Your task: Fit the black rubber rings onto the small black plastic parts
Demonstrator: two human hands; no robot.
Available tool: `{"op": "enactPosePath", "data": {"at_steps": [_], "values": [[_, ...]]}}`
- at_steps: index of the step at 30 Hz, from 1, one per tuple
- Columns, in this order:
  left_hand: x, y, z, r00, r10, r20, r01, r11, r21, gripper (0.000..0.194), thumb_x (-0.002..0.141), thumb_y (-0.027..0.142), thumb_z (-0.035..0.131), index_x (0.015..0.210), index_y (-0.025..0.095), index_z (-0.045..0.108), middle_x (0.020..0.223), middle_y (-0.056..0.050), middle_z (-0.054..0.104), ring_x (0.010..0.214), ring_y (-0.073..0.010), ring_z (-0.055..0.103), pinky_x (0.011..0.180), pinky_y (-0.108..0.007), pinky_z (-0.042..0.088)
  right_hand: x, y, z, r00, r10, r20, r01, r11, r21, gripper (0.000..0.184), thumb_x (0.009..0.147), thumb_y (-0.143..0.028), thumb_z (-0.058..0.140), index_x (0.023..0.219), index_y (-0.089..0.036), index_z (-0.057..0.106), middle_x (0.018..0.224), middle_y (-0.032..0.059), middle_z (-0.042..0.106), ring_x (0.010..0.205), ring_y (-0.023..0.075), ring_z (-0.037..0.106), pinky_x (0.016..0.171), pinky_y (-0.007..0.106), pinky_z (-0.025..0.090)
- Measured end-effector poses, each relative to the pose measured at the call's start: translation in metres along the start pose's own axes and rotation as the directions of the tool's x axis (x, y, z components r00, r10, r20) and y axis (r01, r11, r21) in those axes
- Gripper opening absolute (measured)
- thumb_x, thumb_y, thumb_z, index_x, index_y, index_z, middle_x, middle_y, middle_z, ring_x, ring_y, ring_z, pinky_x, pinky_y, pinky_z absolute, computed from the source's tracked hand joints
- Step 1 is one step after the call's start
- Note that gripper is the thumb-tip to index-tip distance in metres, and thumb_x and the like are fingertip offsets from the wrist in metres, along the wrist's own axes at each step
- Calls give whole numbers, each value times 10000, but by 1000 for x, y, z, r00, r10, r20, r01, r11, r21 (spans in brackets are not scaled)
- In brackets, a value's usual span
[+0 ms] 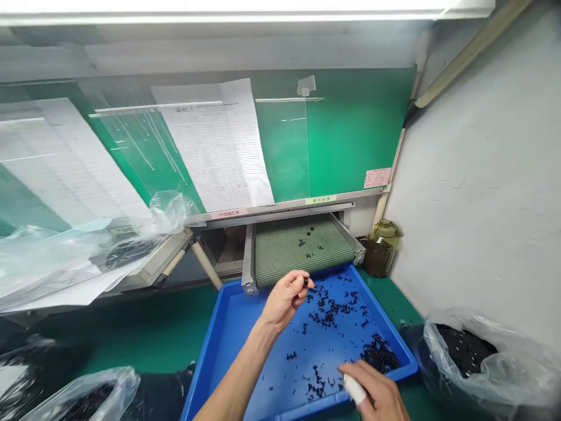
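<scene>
My left hand (284, 299) is raised over the far part of a blue tray (219, 327). Its thumb and fingers pinch a small black part (305, 282), whose exact kind is too small to make out. My right hand (377, 392) hangs over the tray's near right edge, with a white wrap (354, 388) around one digit. Motion smears it, and whether it holds anything is hidden. Many small black pieces (333, 313) lie scattered in the tray, and a denser heap (380, 352) sits in its right corner.
A green conveyor belt (284, 245) carrying a few black pieces ends above the tray's far side. An amber jar (382, 248) stands by the wall. Plastic-lined bags of black pieces flank the tray, right (467, 345) and left (94, 397). Papers (214, 152) hang on the green board.
</scene>
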State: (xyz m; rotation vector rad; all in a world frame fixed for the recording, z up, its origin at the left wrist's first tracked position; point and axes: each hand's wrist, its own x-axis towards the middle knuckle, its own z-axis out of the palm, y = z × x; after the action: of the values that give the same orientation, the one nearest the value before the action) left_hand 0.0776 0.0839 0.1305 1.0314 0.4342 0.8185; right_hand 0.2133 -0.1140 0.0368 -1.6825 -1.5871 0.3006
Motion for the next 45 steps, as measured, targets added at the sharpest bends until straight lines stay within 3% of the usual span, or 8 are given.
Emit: {"op": "enactPosePath", "data": {"at_steps": [5, 12, 18, 23, 31, 37, 41, 45], "values": [[-51, 3, 28, 999, -26, 46, 28, 998, -50, 255, 737, 336, 730, 857, 120, 666, 760, -69, 639, 532, -50, 385, 467, -212, 172, 4, -34, -36, 985, -105, -137, 102, 994, -30, 288, 874, -236, 441, 1006, -257, 696, 908, 38, 721, 826, 154, 684, 726, 188, 542], [-104, 10, 53, 988, -49, 146, 37, 996, 87, 240, 803, 337, 657, 947, 155, 595, 762, -46, 653, 537, -60, 363, 504, -231, 214, -6, -85, -63, 924, -246, -292, 196, 962, -189, 249, 924, -207, 408, 1035, -213, 630, 892, 56, 658, 806, 147, 637, 714, 234, 527], [-128, 17, 63, 978, -36, 205, -11, 975, 223, 211, 841, 373, 590, 850, 169, 533, 710, -8, 614, 543, -68, 360, 522, -236, 250, -2, -120, -74, 895, -411, -171, 347, 885, -312, 341, 848, -33, 348, 1014, -184, 605, 839, 64, 616, 800, 163, 601, 732, 290, 508], [-138, 22, 57, 970, -50, 239, -9, 971, 237, 205, 846, 365, 578, 867, 168, 526, 719, -12, 601, 573, -76, 385, 543, -239, 270, 0, -131, -74, 908, -415, -62, 372, 866, -335, 473, 735, 48, 293, 1011, -191, 593, 818, 51, 595, 773, 152, 584, 685, 267, 493], [-140, 23, 48, 963, -72, 259, 14, 976, 218, 245, 842, 407, 566, 860, 171, 505, 698, -9, 588, 536, -75, 353, 531, -245, 265, 4, -126, -71, 899, -438, 0, 423, 868, -259, 541, 721, 54, 292, 1109, -205, 567, 857, 38, 612, 782, 141, 584, 679, 254, 491], [-138, 27, 44, 974, -80, 213, -17, 907, 420, 131, 846, 313, 556, 843, 182, 548, 750, -9, 587, 654, -110, 446, 585, -243, 325, 10, -128, -72, 881, -462, 101, 453, 765, -457, 397, 827, 14, 309, 996, -198, 599, 783, 38, 595, 722, 154, 541, 659, 278, 441], [-135, 18, 42, 985, 39, 168, -114, 877, 467, 137, 847, 324, 555, 843, 188, 559, 776, -10, 576, 711, -129, 476, 640, -251, 372, 8, -126, -56, 901, -432, 40, 379, 740, -555, 314, 876, -45, 320, 942, -187, 592, 717, 33, 565, 644, 154, 516, 601, 275, 396], [-126, -8, 40, 993, 114, 13, -109, 904, 414, 174, 843, 366, 563, 861, 193, 542, 781, 1, 560, 668, -112, 455, 609, -237, 365, 8, -120, -26, 952, -289, -103, 215, 868, -448, 267, 899, -101, 318, 939, -171, 573, 736, 38, 592, 628, 143, 556, 571, 253, 387]]}}
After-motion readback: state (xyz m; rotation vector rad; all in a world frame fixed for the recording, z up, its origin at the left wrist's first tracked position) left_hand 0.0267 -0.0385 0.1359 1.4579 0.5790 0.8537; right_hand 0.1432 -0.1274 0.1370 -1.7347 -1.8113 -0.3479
